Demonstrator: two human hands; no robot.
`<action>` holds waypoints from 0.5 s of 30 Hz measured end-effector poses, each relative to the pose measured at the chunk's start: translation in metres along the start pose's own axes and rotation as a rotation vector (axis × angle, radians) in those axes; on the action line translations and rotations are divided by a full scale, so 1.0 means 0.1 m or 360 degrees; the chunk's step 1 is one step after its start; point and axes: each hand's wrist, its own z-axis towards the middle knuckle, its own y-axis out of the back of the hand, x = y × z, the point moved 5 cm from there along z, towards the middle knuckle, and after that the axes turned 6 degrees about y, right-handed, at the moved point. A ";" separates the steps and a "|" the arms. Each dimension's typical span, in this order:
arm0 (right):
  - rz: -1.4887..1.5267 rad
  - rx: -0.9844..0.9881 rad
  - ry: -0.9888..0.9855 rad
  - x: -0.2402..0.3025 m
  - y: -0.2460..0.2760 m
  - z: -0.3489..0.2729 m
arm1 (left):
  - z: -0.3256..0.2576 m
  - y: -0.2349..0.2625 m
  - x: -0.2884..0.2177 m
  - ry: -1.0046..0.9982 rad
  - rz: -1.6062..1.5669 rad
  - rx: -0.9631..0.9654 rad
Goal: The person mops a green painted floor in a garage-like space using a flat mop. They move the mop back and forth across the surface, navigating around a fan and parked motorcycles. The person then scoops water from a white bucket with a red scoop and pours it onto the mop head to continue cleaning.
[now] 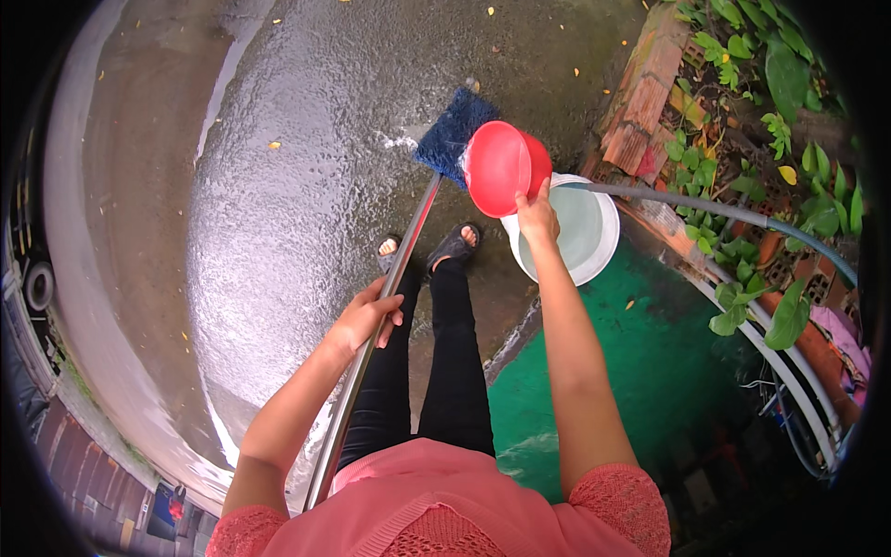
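My left hand (pixel 367 317) is closed round the metal pole of a mop (pixel 422 206), which slants up from beside my body. At its far end the blue shaggy mop head (pixel 453 136) lies on the wet ground. My right hand (pixel 537 215) grips the rim of a red plastic basin (pixel 501 167), tilted over the right edge of the mop head. Whether water is running out of it is hard to make out. Just under the basin stands a white bucket (pixel 583 232) with water in it, partly covered by my right hand and the basin.
A grey hose (pixel 687 201) runs from the bucket toward the right. Bricks (pixel 645 88) edge a bed of green plants (pixel 733 167) on that side. Green-painted floor (pixel 594 343) lies below the bucket. My sandalled feet (pixel 455 246) stand on wet concrete close to the mop pole.
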 end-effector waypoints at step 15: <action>-0.0676 -0.0654 0.0235 0.16 -0.10 0.54 | -0.04 -0.03 -0.12 0.0043 -0.0033 0.0011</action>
